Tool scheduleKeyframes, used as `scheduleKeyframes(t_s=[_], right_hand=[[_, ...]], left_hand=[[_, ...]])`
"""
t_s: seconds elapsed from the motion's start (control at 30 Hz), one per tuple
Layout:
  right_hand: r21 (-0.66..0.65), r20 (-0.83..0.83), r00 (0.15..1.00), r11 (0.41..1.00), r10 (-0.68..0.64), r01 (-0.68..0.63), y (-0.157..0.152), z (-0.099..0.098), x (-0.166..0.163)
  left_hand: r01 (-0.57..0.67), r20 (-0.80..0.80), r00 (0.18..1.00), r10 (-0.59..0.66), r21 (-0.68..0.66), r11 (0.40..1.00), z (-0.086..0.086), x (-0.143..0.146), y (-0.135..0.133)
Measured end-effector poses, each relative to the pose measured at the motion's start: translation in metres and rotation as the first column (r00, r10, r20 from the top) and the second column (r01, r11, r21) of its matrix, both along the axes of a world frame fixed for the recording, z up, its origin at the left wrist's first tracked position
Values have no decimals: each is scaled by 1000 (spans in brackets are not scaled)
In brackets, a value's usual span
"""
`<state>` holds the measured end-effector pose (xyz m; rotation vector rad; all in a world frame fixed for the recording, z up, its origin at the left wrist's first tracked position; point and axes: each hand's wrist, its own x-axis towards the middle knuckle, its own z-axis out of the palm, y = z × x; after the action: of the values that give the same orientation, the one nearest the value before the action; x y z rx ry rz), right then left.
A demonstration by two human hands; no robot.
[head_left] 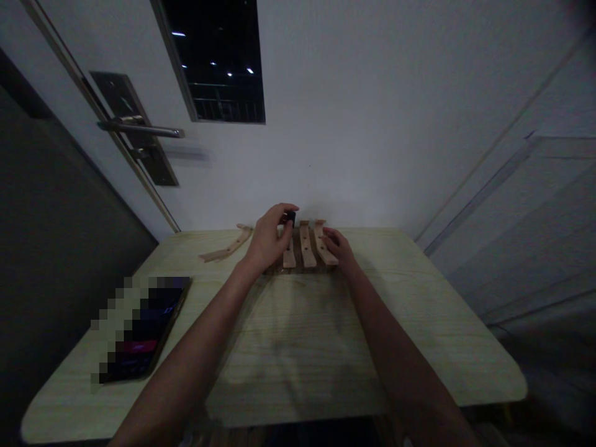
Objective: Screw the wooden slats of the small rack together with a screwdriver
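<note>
Several pale wooden curved pieces, shaped like hooks, are in view near the far edge of the table. Three of them, including the middle curved piece [306, 245], lie side by side across a dark brown wooden board [298, 270]. My left hand [269, 239] is closed in a pinch on a small black object [291, 216] over the leftmost of the three; its exact kind is unclear. My right hand [341, 248] is at the board's right end, fingers curled against the right curved piece [323, 242]. A separate curved wooden piece [226, 251] rests on the table to the left.
A phone or tablet [156, 329], partly pixelated, lies on the left of the light wood table [298, 347]. Behind the table stands a white door [363, 124] with a metal handle [144, 129] and a dark window [218, 62].
</note>
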<state>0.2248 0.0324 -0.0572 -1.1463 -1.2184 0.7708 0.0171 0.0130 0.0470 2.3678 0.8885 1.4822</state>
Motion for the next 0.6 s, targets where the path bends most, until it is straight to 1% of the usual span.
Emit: scheduleKeyframes(t_s=[0.23,0.4,0.6], right_hand=[[14,-18,1000,1000,8,-8,0,0,-1],[14,-40,999,1000,23,-23,-1,1,-2],[10,-7,1000,1000,15,-15,1,-2,1]], left_hand=[[20,-16,1000,-20,6,1000,3,1,-3],[-55,-2,998,55,24,998,3,1,-1],[-50,4,999,50,18,999,2,0,0]])
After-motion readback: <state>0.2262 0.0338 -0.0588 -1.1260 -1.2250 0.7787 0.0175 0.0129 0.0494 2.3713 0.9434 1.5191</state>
